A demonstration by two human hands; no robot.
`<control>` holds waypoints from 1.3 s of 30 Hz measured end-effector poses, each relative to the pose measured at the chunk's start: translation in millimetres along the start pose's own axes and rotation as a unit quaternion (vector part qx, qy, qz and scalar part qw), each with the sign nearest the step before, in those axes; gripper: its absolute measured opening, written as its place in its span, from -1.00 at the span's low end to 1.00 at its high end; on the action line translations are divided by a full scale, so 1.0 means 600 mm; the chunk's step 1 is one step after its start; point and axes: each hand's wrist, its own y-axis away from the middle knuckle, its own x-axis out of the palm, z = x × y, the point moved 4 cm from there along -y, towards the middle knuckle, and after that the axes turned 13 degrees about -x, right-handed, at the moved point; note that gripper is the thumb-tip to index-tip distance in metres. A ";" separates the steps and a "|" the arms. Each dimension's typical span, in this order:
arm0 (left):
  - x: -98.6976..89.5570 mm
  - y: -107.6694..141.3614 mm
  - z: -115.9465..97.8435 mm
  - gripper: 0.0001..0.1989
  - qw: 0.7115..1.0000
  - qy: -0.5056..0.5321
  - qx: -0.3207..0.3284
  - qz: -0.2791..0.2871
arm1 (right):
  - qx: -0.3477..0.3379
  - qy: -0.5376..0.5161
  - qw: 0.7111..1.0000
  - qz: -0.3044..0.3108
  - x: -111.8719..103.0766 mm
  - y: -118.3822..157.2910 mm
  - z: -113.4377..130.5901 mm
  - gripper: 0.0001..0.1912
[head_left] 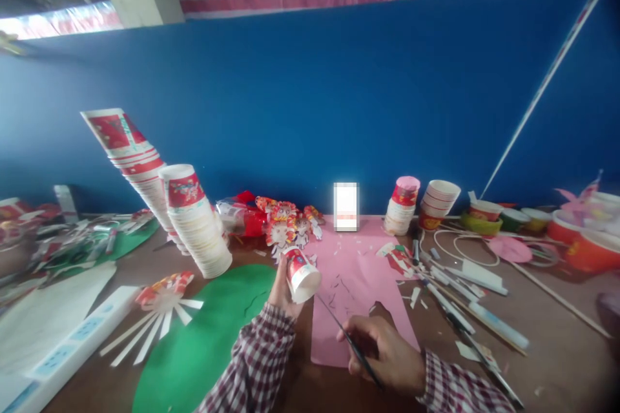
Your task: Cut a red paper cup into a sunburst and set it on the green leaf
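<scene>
My left hand point(282, 293) is wrapped around a red and white paper cup point(300, 271), tilted with its white rim towards the lower right. In my right hand point(387, 352) is a slim dark tool point(357, 350), its thin tip pointing up and left to just below the cup. I cannot tell its exact kind. The two do not appear to touch. Under the right hand lies a pink sheet point(334, 348) with dark scraps on it. A green round sheet point(194, 361) spreads beneath the left forearm. Several printed paper cut-out figures point(285, 222) are just behind the cup.
Tall stacks of paper cups point(196, 226) lean at the left. Shorter stacks point(401, 206) stand at the back right. A cup cut into strips point(162, 303) lies left. Pens and sticks point(455, 303) clutter the right, before bowls point(588, 248). A blue partition point(310, 103) closes the back.
</scene>
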 end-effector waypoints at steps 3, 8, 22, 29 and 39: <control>-0.002 0.000 0.005 -0.68 0.999 0.034 -0.010 -0.001 | 0.014 -0.004 1.000 0.001 0.003 -0.001 0.004 -0.70; -0.005 -0.005 0.013 -0.63 0.997 0.062 -0.045 0.013 | 0.042 -0.036 0.998 -0.012 0.005 -0.004 -0.002 -0.68; -0.009 0.000 0.007 -0.73 0.997 0.060 -0.033 0.034 | 0.054 -0.070 0.996 -0.020 0.001 -0.004 -0.015 -0.51; 0.000 -0.003 0.000 -0.71 0.995 0.074 -0.021 0.069 | -0.002 -0.107 0.994 -0.027 0.004 0.008 0.011 -0.49; 0.002 0.002 -0.001 -0.73 0.998 0.052 -0.010 0.026 | 0.026 -0.105 0.994 -0.033 0.013 -0.033 -0.010 -0.57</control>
